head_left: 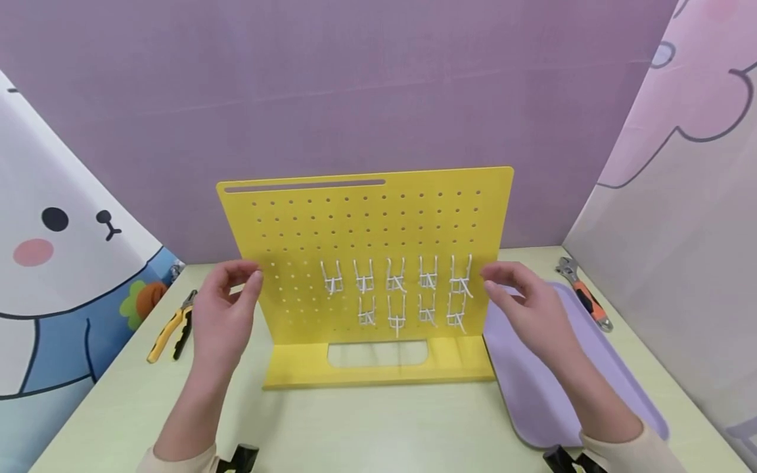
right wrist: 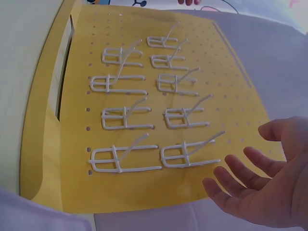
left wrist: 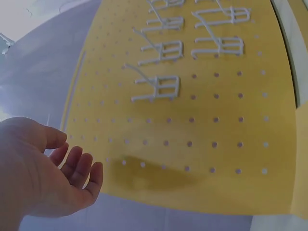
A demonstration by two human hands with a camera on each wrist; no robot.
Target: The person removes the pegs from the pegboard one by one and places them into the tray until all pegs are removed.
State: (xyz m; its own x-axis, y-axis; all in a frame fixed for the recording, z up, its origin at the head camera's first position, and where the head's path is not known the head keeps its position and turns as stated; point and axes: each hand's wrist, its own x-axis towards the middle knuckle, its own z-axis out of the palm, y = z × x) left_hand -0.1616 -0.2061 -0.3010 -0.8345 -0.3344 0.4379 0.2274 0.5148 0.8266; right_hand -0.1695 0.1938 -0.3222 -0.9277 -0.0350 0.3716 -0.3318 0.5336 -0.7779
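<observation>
A yellow pegboard [head_left: 378, 242] stands upright on its yellow base [head_left: 378, 380] in the head view. Several white wire hooks [right wrist: 186, 155] hang from it in two rows, towards its right side. By the board's left edge is my left hand [head_left: 221, 322], thumb and fingers loosely bent and nothing held. My right hand [head_left: 535, 322] is at the opposite edge with relaxed, spread fingers, also holding nothing. Both hands' fingertips are very close to the board's edges; whether they touch it I cannot tell. The left wrist view shows bare holes beside my left hand.
A lilac tray [head_left: 532, 394] lies on the table right of the board, partly below my right forearm. Beyond it rests an adjustable wrench [head_left: 585, 292] with an orange handle. Yellow-and-black pliers [head_left: 174, 328] lie on the left. Purple backing stands behind the board.
</observation>
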